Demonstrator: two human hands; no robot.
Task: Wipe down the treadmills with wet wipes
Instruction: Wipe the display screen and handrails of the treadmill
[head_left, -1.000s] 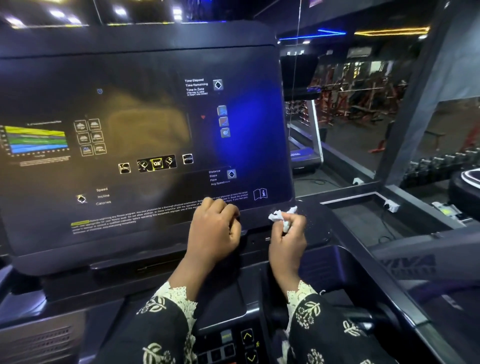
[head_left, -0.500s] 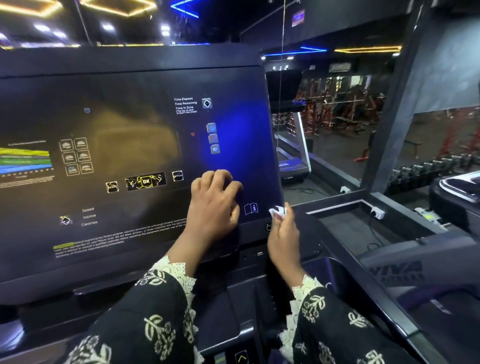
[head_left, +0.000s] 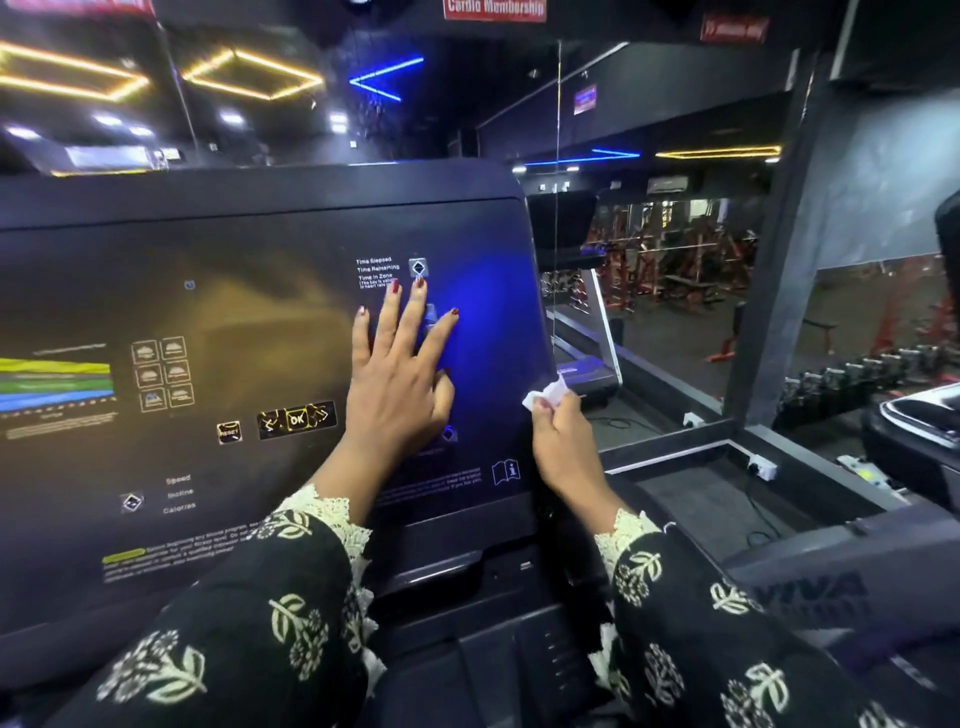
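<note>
Risk: left hand, fingers straight and splayed flat on the treadmill console, lies among the touch keys and could trigger one if it presses. Right hand pinches the crumpled wet wipe, which pokes out above its fingertips at the console's right edge.

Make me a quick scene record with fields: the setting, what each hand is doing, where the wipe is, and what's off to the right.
setting: gym, a person facing a treadmill console
left hand: flat on the console panel, fingers straight and spread, no wipe visible under it
right hand: pinches a crumpled white wet wipe
wipe position: at the console's right edge; contact cannot be told
to the right: another treadmill, and further right a dumbbell rack
</note>
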